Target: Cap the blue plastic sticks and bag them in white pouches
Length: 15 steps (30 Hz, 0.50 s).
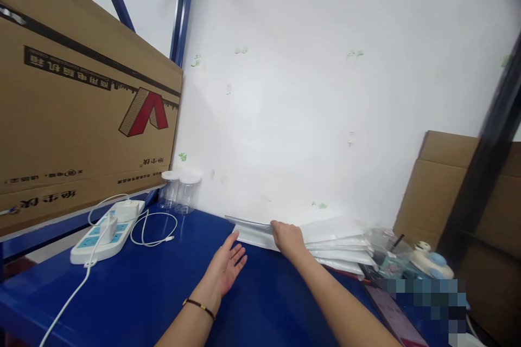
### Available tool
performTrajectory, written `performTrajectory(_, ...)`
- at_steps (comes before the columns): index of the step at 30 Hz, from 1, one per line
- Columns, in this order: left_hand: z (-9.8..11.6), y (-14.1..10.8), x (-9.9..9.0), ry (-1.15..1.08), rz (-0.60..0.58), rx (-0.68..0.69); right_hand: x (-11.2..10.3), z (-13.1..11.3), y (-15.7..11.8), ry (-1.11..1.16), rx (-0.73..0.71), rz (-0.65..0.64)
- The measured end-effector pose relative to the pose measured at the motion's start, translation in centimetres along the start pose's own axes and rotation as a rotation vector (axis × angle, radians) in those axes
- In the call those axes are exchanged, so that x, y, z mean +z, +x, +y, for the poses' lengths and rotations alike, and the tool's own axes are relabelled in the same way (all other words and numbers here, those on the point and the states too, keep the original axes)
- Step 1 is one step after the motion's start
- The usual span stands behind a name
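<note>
My right hand (pixel 288 238) is closed on the edge of a thin, flat grey-white sheet (pixel 249 222), which looks like a document or plastic sleeve seen nearly edge-on. This sheet is tilted over a loose stack of white flat sheets or sleeves (pixel 340 241) lying against the wall. To the left of the stack, my left hand (pixel 233 267) is held palm inward with its fingers apart, holding nothing. Its thumb is close to the stack's left corner; I cannot tell whether they touch. A dark bracelet (pixel 199 307) circles the left wrist.
On the blue table (pixel 179 276), a white power strip (pixel 87 244) with a charger and cables lies left. Two clear lidded jars (pixel 185 198) stand behind it. A big cardboard box (pixel 81 119) borders the left. Plastic-wrapped items and a white-and-blue object (pixel 431 263) crowd the right.
</note>
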<state>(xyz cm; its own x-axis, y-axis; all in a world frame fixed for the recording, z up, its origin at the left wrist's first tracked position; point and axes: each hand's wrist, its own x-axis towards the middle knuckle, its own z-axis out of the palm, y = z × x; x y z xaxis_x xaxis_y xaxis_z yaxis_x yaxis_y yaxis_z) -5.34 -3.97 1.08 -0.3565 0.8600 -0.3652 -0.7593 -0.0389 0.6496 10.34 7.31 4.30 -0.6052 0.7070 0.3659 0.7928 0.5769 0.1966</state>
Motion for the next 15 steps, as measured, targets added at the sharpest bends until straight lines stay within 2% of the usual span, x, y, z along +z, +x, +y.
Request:
performTrajectory(3,-0.8,0.1,0.3,0.04,-0.015,0.071,-1.4,-0.2,-3.7,0.089,-0.074,0.043)
performTrajectory(5,-1.6,0.2,0.4,-0.002,-0.044,0.159,-1.7,-0.1,-7.2,0.19,-0.209,0.061)
performTrajectory(7,-2.7,0.2,0.7,-0.053,-0.102,0.244,-1.5,0.5,-10.9,0.294,-0.276,0.037)
performTrajectory(11,-5.0,-0.6,2.0,-0.037,-0.249,0.348,0.1,3.7,-16.1,0.583,-0.173,-0.087)
performTrajectory(15,-5.4,-2.4,4.5,0.012,-0.38,0.44,2.6,7.3,-17.7,0.82,0.061,-0.196)
